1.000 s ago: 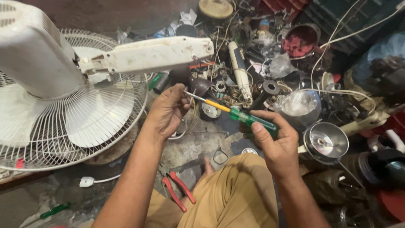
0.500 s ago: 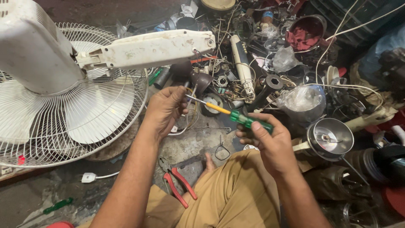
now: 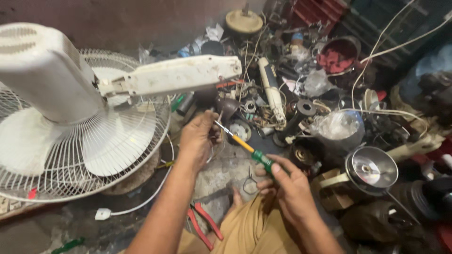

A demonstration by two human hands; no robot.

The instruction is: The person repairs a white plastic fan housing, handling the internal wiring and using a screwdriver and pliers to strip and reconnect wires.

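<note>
My right hand grips a screwdriver with a green handle and yellow shaft collar, its metal tip pointing up-left. My left hand is closed around a small part at the screwdriver's tip; the part itself is hidden by the fingers. Both hands are below the white stem of a white fan that lies on its side, its wire grille and blades facing up at the left.
Red-handled pliers lie on the floor by my knee. A white plug and cord trail under the fan. To the right sit a metal funnel-shaped pot, a plastic-wrapped container, a white tube and several motor parts and wires.
Both hands and the screwdriver have stayed together; the view has shifted slightly, so the hands appear a little lower and the clutter at the back shows more.
</note>
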